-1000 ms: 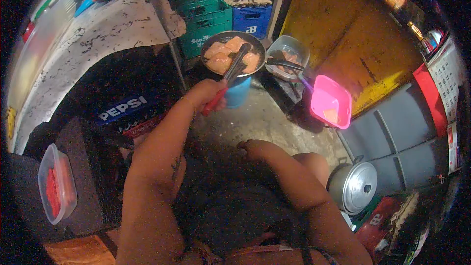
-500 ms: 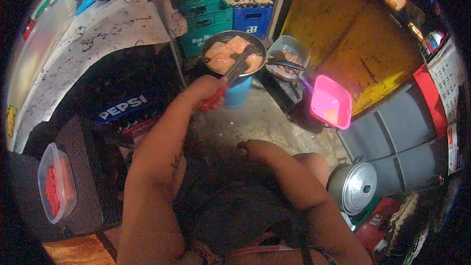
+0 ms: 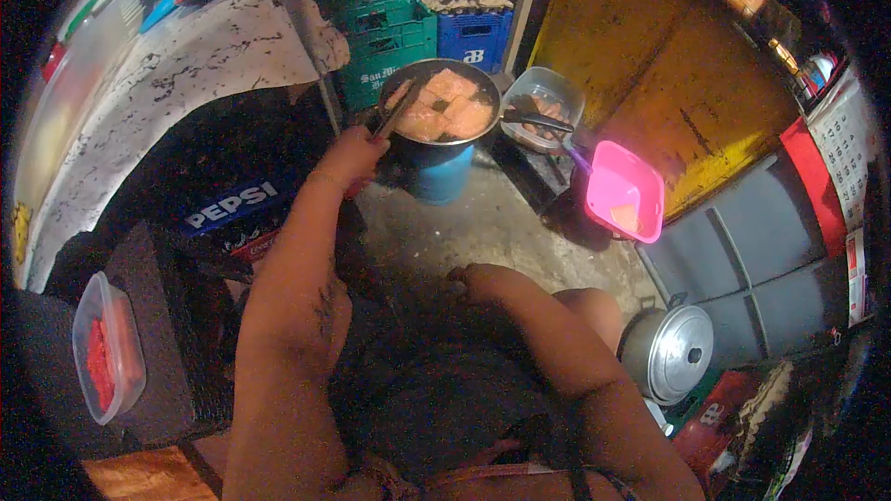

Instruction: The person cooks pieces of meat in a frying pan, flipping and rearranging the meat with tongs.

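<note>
My left hand (image 3: 353, 160) is closed around tongs (image 3: 397, 111), with something red at the grip. The tongs' tips are at the left side of a round frying pan (image 3: 492, 93), beside flat orange-pink food pieces (image 3: 450, 97). Whether the tips grip a piece I cannot tell. Beneath the pan shows a blue cylinder (image 3: 440, 176). The pan's black handle (image 3: 538, 120) points right, over a clear plastic container (image 3: 568, 83) with brownish pieces in it. My right hand (image 3: 478, 285) rests low near my lap, fingers curled and partly in shadow; anything inside them is hidden.
A pink basin (image 3: 620, 172) with an orange piece inside stands right of the container. A lidded pot (image 3: 676, 353) is at lower right. On the left, a clear tub (image 3: 130, 343) holds red food. Green (image 3: 394, 42) and blue (image 3: 475, 28) crates stand behind the pan.
My left hand and the tongs have moved left, from over the right of the pan to its left side. My right hand stays where it was.
</note>
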Demonstrator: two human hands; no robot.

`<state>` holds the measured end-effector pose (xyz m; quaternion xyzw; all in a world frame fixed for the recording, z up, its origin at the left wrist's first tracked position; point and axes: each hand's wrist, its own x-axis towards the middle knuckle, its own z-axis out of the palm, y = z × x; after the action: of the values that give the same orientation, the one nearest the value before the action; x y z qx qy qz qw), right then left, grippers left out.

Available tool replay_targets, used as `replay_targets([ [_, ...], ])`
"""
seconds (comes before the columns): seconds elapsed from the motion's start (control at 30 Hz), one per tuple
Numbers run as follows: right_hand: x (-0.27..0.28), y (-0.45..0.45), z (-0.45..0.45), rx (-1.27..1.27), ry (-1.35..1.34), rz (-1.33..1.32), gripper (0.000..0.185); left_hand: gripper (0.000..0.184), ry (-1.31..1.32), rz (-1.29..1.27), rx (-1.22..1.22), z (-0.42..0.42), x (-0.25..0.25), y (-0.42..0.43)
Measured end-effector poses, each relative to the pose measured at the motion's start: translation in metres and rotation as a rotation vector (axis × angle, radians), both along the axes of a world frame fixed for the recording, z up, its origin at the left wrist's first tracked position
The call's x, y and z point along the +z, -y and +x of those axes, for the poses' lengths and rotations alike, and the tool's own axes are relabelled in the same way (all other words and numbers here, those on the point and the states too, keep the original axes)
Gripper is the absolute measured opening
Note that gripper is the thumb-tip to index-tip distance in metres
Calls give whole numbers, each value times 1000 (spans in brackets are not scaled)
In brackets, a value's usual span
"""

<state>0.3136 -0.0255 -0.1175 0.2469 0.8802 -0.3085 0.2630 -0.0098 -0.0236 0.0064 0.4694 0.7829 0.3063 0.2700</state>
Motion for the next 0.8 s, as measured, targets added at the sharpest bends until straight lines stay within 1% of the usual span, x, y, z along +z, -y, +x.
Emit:
replay_targets([
  [0.03,-2,0,0,-7,12,11,70,30,110,-70,13,0,8,2],
  [0.13,-8,-1,-1,-4,13,21,70,28,262,-116,10,5,20,6],
  [0.23,2,-1,-2,-15,28,-24,69,29,487,-98,-30,11,17,5],
  [0.33,11,2,-2,-25,17,-35,69,33,383,-196,-47,18,24,0],
  [0.43,12,3,-1,-9,-6,-18,71,38,351,-200,-36,21,16,-8],
  [0.57,3,-2,6,4,-22,-10,76,39,339,-235,-27,24,12,-17],
  [0.63,19,1,10,-14,-53,-11,76,39,335,-239,-26,27,10,-20],
  [0.67,24,3,12,-24,-70,-12,77,38,278,-233,-23,26,11,-22],
  [0.73,13,1,14,5,-83,26,77,36,164,-223,-18,33,25,-19],
  [0.8,12,2,16,16,-107,44,76,34,-283,27,6,30,16,-14],
])
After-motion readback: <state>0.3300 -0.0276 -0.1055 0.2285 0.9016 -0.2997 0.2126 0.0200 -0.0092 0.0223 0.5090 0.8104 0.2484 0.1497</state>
